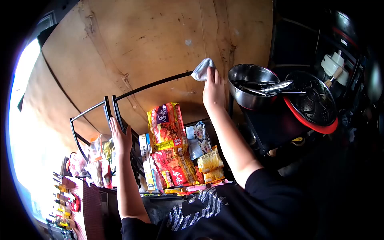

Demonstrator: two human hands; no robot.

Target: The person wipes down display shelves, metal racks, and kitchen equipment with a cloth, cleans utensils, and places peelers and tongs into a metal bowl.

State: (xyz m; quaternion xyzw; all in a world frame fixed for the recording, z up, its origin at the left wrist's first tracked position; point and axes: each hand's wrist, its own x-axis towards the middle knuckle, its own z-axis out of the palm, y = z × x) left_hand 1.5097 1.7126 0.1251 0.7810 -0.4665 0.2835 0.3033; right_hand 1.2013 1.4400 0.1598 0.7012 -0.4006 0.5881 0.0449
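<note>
My right hand [214,91] holds a crumpled light-grey cloth [203,69], its fingers pressed over it at the right end of a black metal rail [160,83]. My left hand [121,137] has its fingers stretched out and lies against a black upright post [107,109] of the same rack. Between my arms, red and yellow food packets [170,154] lie on the rack's shelf. Beside them are small blue-white packets [198,140] and yellow packets [210,161].
To the right, a steel bowl [250,98] holds metal utensils, next to a black perforated tray [312,98] over a red rim [320,129]. A wooden panel [168,40] stands behind the rack. At left are plastic bags [96,160] and several bottles [62,200].
</note>
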